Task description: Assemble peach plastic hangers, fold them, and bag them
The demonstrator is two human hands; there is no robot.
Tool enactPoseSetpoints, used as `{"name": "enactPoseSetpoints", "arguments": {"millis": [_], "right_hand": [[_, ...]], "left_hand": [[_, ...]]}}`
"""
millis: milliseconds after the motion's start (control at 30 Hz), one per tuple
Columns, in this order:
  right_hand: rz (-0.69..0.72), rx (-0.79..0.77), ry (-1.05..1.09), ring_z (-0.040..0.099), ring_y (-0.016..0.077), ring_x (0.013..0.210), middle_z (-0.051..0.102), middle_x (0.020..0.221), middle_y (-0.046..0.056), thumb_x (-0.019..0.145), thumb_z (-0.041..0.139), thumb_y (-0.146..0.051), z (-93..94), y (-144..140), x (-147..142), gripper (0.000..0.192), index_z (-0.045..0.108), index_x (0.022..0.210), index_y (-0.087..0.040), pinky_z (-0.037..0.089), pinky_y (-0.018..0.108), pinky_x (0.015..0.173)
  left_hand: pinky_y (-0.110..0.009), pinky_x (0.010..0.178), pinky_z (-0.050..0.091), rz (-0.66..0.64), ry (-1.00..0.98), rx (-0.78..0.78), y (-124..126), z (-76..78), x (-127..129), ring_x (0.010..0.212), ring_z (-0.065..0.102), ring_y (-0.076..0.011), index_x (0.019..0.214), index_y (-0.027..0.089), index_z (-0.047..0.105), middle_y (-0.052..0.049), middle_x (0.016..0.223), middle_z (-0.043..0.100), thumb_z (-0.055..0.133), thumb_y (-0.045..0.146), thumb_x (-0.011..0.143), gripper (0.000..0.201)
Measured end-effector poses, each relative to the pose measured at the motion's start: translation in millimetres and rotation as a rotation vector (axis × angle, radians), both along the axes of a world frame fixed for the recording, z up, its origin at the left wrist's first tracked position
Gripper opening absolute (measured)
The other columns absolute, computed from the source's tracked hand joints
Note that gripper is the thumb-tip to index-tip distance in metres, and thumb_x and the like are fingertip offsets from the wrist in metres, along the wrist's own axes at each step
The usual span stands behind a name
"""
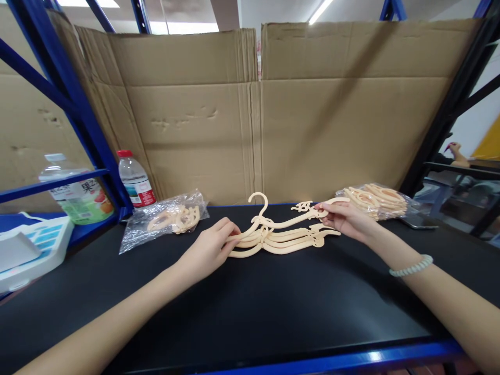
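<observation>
A cream plastic clothes hanger is spread out over several like hangers stacked on the black table. Its hook points up and away from me. My left hand pinches the left arm of this upper hanger, thumb and fingers together. On the other side, my right hand grips its right arm close to the end. Just behind that arm lies a small cream plastic piece, partly overlapped in view. The fingertips of my left hand cover the left tip of the hanger.
A clear bag of cream hanger parts lies to the left, and another filled bag to the right beside a dark flat phone-like object. Bottles and a white-blue device stand at left. A cardboard wall closes the back.
</observation>
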State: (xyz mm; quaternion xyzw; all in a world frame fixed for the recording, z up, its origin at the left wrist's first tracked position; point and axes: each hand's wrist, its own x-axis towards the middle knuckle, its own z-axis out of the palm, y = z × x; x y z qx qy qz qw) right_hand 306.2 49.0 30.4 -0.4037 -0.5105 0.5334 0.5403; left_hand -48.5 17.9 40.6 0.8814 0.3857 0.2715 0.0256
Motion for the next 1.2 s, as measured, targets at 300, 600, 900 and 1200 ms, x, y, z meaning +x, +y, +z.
{"name": "enactPoseSetpoints", "arguments": {"millis": [300,600,900,1200], "right_hand": [[0.261,0.015,-0.482,0.053,0.0113,0.059,0.065,0.068,0.001,0.066,0.079,-0.036,12.8,-7,25,0.022,0.073,0.077,-0.018,0.043,0.025,0.055],[0.431,0.131,-0.892,0.062,0.0180,0.074,0.072,0.080,0.004,0.070,0.074,-0.044,13.5,-7,23,0.028,0.075,0.083,-0.020,0.045,0.029,0.068],[0.376,0.133,-1.022,0.054,0.0144,0.060,0.064,0.065,0.002,0.065,0.075,-0.047,11.6,-7,23,0.030,0.074,0.076,-0.018,0.039,0.026,0.055],[0.148,0.340,-1.199,0.060,0.0215,0.069,0.068,0.076,0.006,0.074,0.065,-0.037,13.9,-15,9,0.019,0.069,0.078,-0.019,0.046,0.032,0.063]], "left_hand": [[-0.027,0.062,0.042,-0.160,0.368,0.030,-10,19.5,-11,0.070,0.058,-0.0174,0.083,0.019,0.059,-0.004,0.080,0.061,0.047,0.020,0.087,0.012],[-0.025,0.060,0.040,-0.160,0.438,-0.046,-11,15.5,-11,0.070,0.059,-0.0175,0.076,0.020,0.055,-0.002,0.080,0.063,0.051,0.015,0.085,0.011],[-0.027,0.063,0.043,-0.145,0.452,-0.020,-10,8.6,-9,0.073,0.060,-0.0187,0.080,0.019,0.056,-0.004,0.085,0.061,0.046,0.017,0.086,0.012],[-0.037,0.077,0.048,0.038,0.507,0.135,-22,1.5,8,0.088,0.058,-0.0254,0.089,0.017,0.056,-0.010,0.094,0.060,0.045,0.010,0.082,0.014]]}}
